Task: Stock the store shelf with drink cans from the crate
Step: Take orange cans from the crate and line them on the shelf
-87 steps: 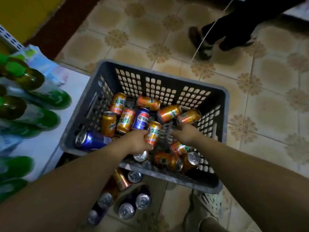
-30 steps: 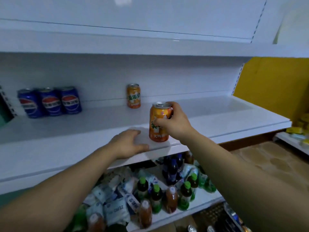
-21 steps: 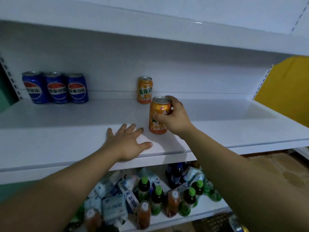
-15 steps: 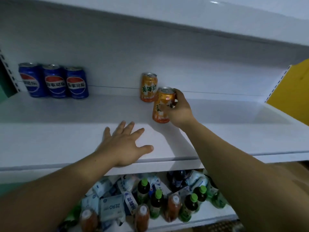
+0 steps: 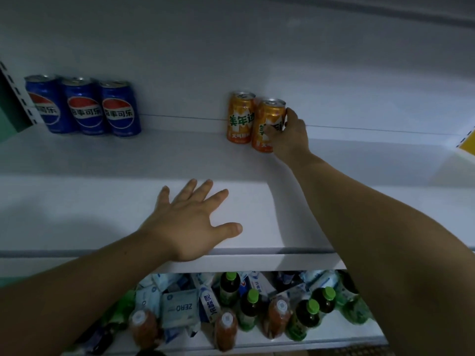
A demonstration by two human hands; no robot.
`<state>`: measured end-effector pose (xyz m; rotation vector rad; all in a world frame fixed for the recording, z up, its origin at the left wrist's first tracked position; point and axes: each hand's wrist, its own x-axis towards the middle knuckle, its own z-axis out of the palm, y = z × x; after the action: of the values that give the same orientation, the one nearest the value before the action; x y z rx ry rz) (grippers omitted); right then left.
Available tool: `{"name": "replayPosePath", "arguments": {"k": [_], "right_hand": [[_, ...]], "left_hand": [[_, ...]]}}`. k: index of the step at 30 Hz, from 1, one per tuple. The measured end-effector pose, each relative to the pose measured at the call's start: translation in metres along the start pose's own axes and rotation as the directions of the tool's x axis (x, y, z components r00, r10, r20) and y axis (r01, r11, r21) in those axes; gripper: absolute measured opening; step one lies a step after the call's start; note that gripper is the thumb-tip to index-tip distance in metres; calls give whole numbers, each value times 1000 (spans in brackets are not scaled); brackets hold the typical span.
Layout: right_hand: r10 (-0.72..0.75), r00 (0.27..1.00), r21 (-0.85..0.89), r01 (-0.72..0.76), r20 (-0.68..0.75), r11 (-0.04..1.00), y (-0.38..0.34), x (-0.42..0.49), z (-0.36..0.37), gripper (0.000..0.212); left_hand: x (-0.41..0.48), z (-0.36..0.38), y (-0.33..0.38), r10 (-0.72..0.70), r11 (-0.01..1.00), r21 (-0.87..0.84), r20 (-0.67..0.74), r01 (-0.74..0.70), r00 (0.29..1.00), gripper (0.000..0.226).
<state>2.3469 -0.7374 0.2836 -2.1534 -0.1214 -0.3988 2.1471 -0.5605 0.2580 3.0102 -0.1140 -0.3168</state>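
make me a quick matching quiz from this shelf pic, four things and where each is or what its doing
1 left hand
2 right hand
3 blue cans
4 green-capped bottles

a standing at the back left of the shelf
b on the lower shelf
c gripping an orange can
d flat near the shelf's front edge

Pairs: 1-d, 2-c, 3-a, 4-b

A shop is indicated: white retail shelving point(image 5: 77, 206) is stocked with Pepsi cans point(image 5: 82, 107) at ten o'clock and bottled drinks point(image 5: 250, 307) at six o'clock.
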Motion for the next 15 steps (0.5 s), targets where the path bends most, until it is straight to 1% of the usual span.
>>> {"name": "replayPosePath", "arguments": {"k": [7,11,13,15], "right_hand": [[13,1000,-35,-13,-10,999,4,17,12,44],[11,1000,-24,-11,-15,1000,11,20,18,46],[13,1000,-25,-14,-8,1000,13,24,21,44],[43,999,-49,-42,16,998,9,25,20,44]], "left_hand": [[2,0,1,-19,1000,12,9,19,1000,82],[1,1,1,-22,1000,22,14,22,1000,85],[0,2,1,-23,1000,20,14,23,1000,86],[0,1,2,-20,1000,12,6,20,1000,82]]}}
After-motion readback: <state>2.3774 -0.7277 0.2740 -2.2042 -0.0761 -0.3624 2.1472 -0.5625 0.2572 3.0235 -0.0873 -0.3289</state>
